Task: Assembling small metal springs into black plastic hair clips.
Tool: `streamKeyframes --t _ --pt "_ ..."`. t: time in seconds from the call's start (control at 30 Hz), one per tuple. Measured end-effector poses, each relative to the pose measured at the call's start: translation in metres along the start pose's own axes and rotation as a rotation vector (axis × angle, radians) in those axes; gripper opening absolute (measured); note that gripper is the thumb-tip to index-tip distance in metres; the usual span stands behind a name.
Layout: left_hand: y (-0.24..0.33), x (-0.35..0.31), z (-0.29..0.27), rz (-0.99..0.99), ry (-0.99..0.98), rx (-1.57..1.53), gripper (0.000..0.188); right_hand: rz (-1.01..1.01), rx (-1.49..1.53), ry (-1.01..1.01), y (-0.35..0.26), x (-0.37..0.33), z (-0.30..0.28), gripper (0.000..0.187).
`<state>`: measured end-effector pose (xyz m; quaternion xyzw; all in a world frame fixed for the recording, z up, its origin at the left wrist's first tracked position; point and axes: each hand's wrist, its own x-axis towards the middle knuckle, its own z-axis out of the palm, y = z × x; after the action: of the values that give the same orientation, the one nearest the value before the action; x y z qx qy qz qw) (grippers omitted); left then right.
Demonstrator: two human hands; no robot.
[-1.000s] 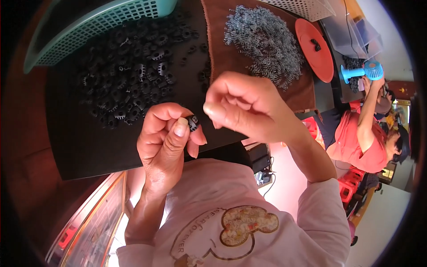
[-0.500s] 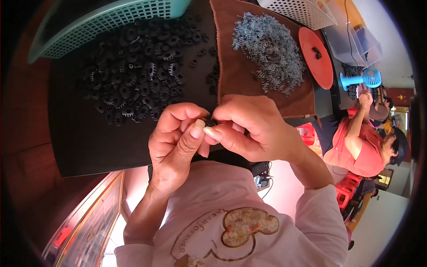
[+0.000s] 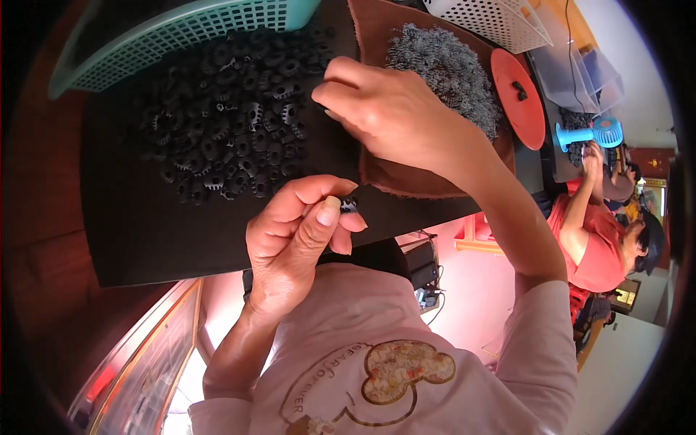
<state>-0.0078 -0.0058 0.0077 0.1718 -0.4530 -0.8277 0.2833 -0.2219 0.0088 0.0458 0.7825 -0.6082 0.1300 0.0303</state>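
Left hand (image 3: 288,235) pinched a black toothed clip piece (image 3: 349,206), best held steady; right hand (image 3: 388,116) curled farther off, grip hidden.

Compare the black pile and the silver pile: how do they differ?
The black pile is chunky, dark pieces, some toothed; the silver pile is thin, wiry bits. The black pile lies directly on the table; the silver pile lies on a brown cloth. Both are loose heaps.
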Motion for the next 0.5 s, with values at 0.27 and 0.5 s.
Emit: streamKeyframes --t 0.27,0.5 --pt "-0.002 0.001 0.0 0.002 -0.008 0.069 0.028 -0.01 -0.121 -0.139 0.003 0.014 0.004 0.01" --pt "-0.002 0.002 -0.002 0.006 -0.037 0.08 0.027 0.013 -0.084 -0.078 0.003 0.014 0.006 0.01"
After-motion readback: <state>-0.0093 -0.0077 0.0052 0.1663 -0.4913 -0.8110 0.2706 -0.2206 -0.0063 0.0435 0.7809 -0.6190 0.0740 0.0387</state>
